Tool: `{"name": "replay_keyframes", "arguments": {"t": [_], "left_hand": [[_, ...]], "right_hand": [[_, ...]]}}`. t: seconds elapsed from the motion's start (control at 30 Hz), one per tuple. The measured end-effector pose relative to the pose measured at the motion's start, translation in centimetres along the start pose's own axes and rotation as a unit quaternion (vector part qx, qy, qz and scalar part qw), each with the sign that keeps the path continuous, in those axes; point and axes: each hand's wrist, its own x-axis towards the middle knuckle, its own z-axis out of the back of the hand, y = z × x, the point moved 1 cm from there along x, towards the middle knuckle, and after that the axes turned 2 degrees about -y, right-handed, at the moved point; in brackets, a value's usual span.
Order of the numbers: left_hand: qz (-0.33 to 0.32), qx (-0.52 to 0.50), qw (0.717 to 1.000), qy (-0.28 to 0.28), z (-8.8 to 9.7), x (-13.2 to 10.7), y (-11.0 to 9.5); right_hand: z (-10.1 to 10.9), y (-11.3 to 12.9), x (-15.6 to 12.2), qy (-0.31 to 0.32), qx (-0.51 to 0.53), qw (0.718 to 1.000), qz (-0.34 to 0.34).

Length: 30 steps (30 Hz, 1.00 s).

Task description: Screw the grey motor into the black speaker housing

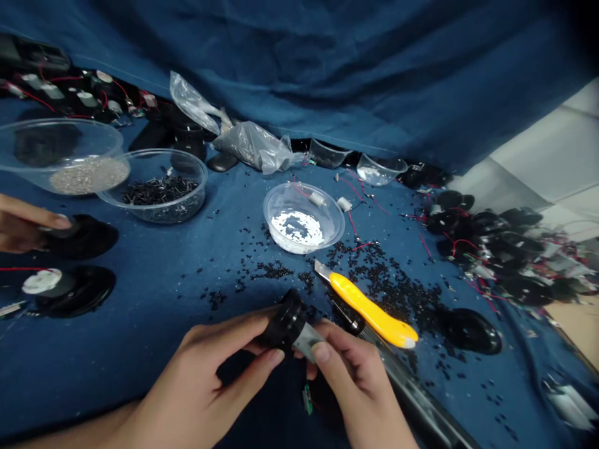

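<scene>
My left hand [206,368] is closed on a round black plastic housing [283,321], held just above the blue cloth near the front edge. My right hand [349,365] pinches the small silver motor [306,340] that sticks out of that housing. A yellow utility knife [369,308] lies on the cloth right behind my right hand, blade end pointing up-left. Small black bits are scattered around it.
A clear bowl of white pieces [303,218] stands behind the knife. Bowls of black parts [156,187] and grey grains [70,162] stand at left. Another person's hand [25,221] touches a black housing [82,237] at far left. Wired black housings [486,237] pile at right.
</scene>
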Motion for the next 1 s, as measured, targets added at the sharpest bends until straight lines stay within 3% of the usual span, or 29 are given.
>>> {"name": "replay_keyframes", "arguments": {"t": [0.23,0.4,0.57,0.67,0.77,0.83,1.0], "left_hand": [[-0.039,0.015,0.999,0.015,0.0,-0.3,0.1],[-0.037,0.017,0.999,0.005,0.0,-0.5,-0.3],[-0.125,-0.022,0.991,-0.039,0.1,-0.9,-1.1],[-0.129,-0.066,0.987,-0.074,0.6,-1.2,-1.2],[-0.151,-0.080,0.985,0.011,1.1,-1.0,-1.2],[-0.171,-0.062,0.981,0.071,1.4,-0.8,-1.1],[-0.217,-0.096,0.969,0.069,1.6,-0.5,-1.3]], "right_hand": [[0.5,-1.1,-0.3,0.026,-0.007,1.000,0.006],[0.0,0.0,-0.1,-0.003,0.006,0.996,0.092],[-1.0,1.1,-0.2,0.038,-0.016,0.988,0.152],[-0.7,1.7,-0.4,0.066,-0.039,0.983,0.167],[-0.3,2.0,-0.5,0.135,-0.093,0.972,0.170],[-0.3,1.9,-0.4,0.148,-0.123,0.966,0.173],[-0.8,1.9,-0.5,0.113,-0.160,0.941,0.277]]}}
